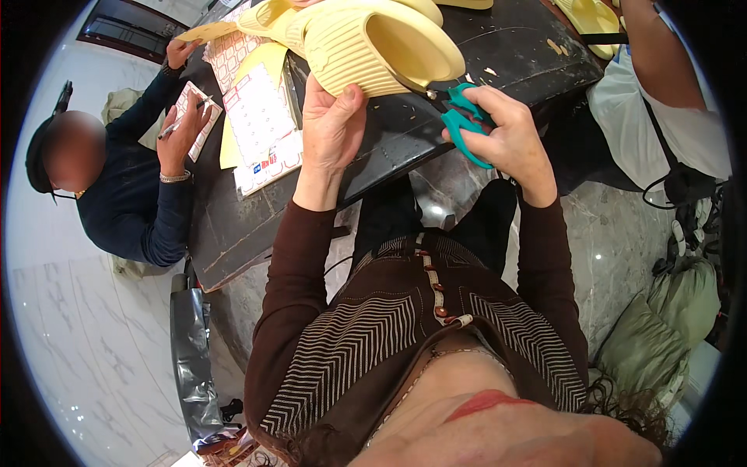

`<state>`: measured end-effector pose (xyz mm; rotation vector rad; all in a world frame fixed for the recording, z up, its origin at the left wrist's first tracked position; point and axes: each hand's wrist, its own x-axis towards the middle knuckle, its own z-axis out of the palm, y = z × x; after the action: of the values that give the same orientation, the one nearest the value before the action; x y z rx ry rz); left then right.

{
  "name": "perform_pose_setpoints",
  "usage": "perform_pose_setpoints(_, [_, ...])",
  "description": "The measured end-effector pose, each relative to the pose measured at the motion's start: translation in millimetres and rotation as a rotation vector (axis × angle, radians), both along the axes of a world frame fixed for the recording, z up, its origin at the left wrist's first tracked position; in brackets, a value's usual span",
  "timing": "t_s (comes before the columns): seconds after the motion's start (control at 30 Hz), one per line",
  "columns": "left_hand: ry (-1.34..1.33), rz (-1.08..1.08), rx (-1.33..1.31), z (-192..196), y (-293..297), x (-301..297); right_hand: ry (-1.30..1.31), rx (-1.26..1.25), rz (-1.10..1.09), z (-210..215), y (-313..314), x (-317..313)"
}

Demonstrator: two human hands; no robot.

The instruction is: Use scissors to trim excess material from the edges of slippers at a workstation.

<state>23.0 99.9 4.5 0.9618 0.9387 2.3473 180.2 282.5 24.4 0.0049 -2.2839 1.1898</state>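
My left hand (334, 124) grips a pale yellow slipper (346, 58) by its lower edge, thumb on the ribbed upper. The slipper is tilted, so its hollow foot opening faces right. In my right hand (513, 144) is a pair of scissors (457, 128) with teal handles, my fingers closed around the loops. The blade end reaches the slipper's lower rim near the opening; whether the blades are apart cannot be made out. More yellow slippers (268, 19) lie just behind the held one.
Under my hands is a scuffed black table (397, 144) bearing small yellow scraps (557, 47). Printed papers (261, 117) lie to the left, where a co-worker (140, 179) holds a pen. Another person (646, 101) sits at right, near yellow slippers (589, 23). Green sacks (654, 335) stand on the floor.
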Motion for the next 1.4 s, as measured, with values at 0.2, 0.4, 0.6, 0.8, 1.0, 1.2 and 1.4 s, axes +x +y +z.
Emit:
perform_pose_setpoints(0.2, [0.004,-0.003,-0.002,1,2,1,0.024,-0.009,-0.001,-3,-1,1])
perform_pose_setpoints(0.4, [-0.003,-0.022,0.016,-1,4,0,-0.002,-0.004,-0.019,-2,0,1])
perform_pose_setpoints(0.6, [-0.017,-0.016,-0.003,-3,4,-2,0.035,0.040,-0.050,-7,3,-1])
perform_pose_setpoints(0.8, [-0.079,0.066,-0.055,0,5,2,0.034,-0.320,-0.073,-20,10,7])
perform_pose_setpoints(1.0, [0.016,0.178,-0.242,17,-11,10,0.016,-0.617,-0.221,-33,43,-18])
perform_pose_setpoints(1.2, [0.170,0.297,-0.435,49,-43,7,0.130,0.374,-0.521,-64,66,-70])
perform_pose_setpoints(1.4, [0.205,0.297,-0.543,84,-47,-17,-0.082,0.528,-0.476,-67,62,-85])
